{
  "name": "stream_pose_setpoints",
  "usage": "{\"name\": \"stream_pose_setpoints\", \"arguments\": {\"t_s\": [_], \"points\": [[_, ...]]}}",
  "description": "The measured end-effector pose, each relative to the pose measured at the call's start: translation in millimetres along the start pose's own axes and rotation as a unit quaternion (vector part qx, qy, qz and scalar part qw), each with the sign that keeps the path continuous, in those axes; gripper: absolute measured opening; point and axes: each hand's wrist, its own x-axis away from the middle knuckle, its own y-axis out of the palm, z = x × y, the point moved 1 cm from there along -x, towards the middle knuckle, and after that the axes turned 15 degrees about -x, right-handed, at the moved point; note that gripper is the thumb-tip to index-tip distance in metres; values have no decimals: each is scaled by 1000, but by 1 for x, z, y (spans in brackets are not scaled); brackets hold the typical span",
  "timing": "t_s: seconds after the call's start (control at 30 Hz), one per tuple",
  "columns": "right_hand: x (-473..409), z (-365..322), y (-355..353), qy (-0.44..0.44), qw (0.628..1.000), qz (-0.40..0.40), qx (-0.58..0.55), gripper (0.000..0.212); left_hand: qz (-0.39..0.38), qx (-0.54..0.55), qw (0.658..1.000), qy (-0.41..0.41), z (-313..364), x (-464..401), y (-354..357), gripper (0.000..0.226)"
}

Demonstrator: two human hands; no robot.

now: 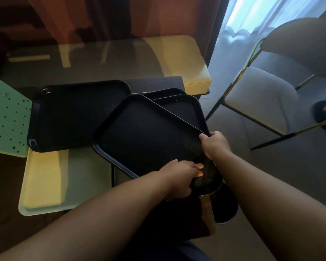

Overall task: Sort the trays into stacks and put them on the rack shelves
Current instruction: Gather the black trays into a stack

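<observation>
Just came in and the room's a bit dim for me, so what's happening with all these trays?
A person is handling a black rectangular plastic tray, gripping its near corner with the left hand and its right edge with the right hand. It sits skewed atop other black trays. A separate larger black tray lies to the left on the glass-topped table, and a pale yellow tray pokes out nearer the person. No rack shelves are in view.
</observation>
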Motion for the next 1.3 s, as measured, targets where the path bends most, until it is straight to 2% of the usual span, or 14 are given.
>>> {"name": "stream_pose_setpoints", "arguments": {"t_s": [0.2, 0.27, 0.33, 0.4, 0.47, 0.53, 0.63, 0.73, 0.9, 1.0, 1.1, 1.17, 1.23, 1.3], "points": [[-3, 0, -8, -17, 998, -2, 54, 40, -40, 93, 995, -9, -18, 18, 13, 46], [-3, 0, -10, -23, 997, -16, 70, 42, 19, 117, 991, -56, -23, 33, 14, 40], [-2, 1, -12, -25, 996, -27, 80, 46, 158, 100, 969, -161, -31, 51, 18, 41], [-2, 3, -12, -26, 996, -34, 76, 45, 241, 63, 919, -305, -43, 70, 26, 47], [-2, 2, -11, -23, 997, -38, 55, 40, 219, 58, 872, -434, -54, 86, 34, 59], [0, 0, -8, -17, 999, -29, 31, 39, 183, 94, 844, -496, -60, 97, 40, 68], [3, 0, -1, -8, 999, -23, 27, 56, 227, 154, 818, -505, -55, 96, 39, 74], [5, 1, 2, 1, 998, -30, 49, 67, 298, 216, 789, -492, -53, 87, 31, 66], [0, 1, -7, 3, 995, -41, 92, 52, 307, 187, 827, -432, -54, 82, 24, 56], [-5, 4, -12, 10, 993, -56, 101, 52, 307, 185, 828, -431, -57, 76, 14, 56], [-5, 3, -13, 7, 991, -71, 110, 59, 308, 212, 787, -492, -61, 73, 8, 63], [-6, 0, -13, 1, 989, -83, 124, 64, 264, 262, 742, -558, -63, 74, 8, 70], [-5, -1, -12, 2, 985, -100, 140, 68, 198, 319, 706, -600, -64, 74, 11, 66], [-5, -1, -10, 6, 984, -110, 141, 71, 162, 348, 712, -589, -64, 73, 18, 53]]}}
